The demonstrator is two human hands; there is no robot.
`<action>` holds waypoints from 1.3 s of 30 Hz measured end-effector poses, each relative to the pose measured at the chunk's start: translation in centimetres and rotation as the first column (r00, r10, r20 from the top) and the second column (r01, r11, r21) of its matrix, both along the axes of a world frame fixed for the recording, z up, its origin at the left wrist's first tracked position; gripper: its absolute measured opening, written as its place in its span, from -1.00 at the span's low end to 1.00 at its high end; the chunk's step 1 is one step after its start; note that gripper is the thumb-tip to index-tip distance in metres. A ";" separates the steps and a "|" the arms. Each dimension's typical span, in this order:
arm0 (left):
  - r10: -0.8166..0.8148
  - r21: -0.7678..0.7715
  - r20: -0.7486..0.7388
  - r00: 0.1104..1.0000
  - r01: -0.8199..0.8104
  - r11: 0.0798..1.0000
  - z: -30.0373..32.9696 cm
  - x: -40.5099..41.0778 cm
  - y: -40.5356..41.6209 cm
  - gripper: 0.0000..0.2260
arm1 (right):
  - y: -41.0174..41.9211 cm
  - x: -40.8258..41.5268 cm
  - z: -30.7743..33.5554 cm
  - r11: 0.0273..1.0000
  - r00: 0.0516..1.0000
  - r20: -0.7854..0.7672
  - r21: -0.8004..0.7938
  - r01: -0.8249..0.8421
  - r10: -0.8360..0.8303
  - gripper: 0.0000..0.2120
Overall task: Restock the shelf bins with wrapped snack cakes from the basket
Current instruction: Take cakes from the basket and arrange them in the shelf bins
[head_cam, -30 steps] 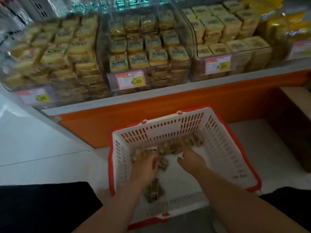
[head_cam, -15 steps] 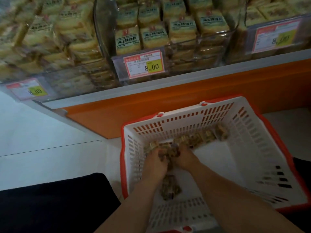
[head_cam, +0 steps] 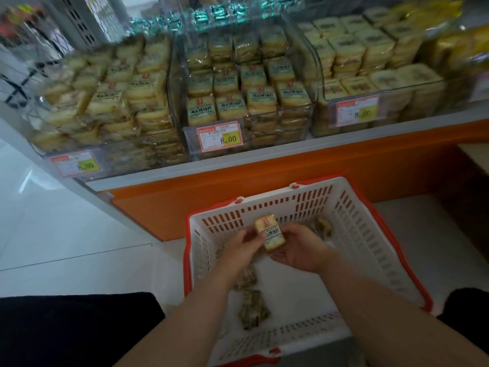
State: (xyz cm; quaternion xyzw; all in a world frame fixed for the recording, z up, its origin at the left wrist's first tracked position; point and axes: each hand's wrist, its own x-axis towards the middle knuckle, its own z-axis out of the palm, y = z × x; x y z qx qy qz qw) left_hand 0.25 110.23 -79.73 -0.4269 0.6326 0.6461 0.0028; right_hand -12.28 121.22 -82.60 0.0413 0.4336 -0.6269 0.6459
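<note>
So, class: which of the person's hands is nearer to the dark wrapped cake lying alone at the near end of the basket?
Left. The left hand is just above and beyond that cake, its forearm alongside it; the right hand is farther off to the right.
</note>
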 end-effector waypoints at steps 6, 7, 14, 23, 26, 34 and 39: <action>-0.036 -0.213 -0.030 0.999 0.029 0.977 6.9 -1.2 -1.5 -0.75 | -1.3 -0.9 9.2 0.986 0.872 -0.460 0.093 -0.142 0.169 -0.71; -0.039 -0.248 -0.038 0.999 0.028 0.968 8.5 -1.4 -2.0 -0.75 | -1.5 -1.0 11.3 0.976 0.772 -0.599 0.166 -0.141 0.213 -0.71; -0.250 -0.527 0.004 0.968 0.215 0.822 19.8 -2.2 -6.5 -0.78 | -2.9 -0.3 21.1 0.943 0.184 -0.937 0.256 -0.213 0.296 0.05; -0.253 -0.616 -0.120 0.960 0.127 0.777 25.1 -2.4 -9.8 -0.76 | -7.6 -3.3 24.5 0.985 -0.016 -0.990 0.139 -0.106 0.138 -0.20; -0.117 -0.891 -0.069 0.991 -0.008 0.453 25.4 -2.1 -12.6 -0.65 | -10.0 -5.0 25.8 0.994 0.008 -0.996 0.089 -0.070 0.089 -0.21; -0.062 -0.926 0.322 0.945 0.328 0.187 23.0 -1.6 -16.7 -0.40 | -20.0 -10.0 25.9 0.939 -0.152 -0.935 0.335 -0.079 0.320 -0.18; -0.083 -0.944 0.274 0.958 0.284 0.167 22.5 -1.2 -17.3 -0.43 | -24.1 -10.1 25.6 0.894 -0.279 -0.875 0.437 -0.102 0.396 -0.12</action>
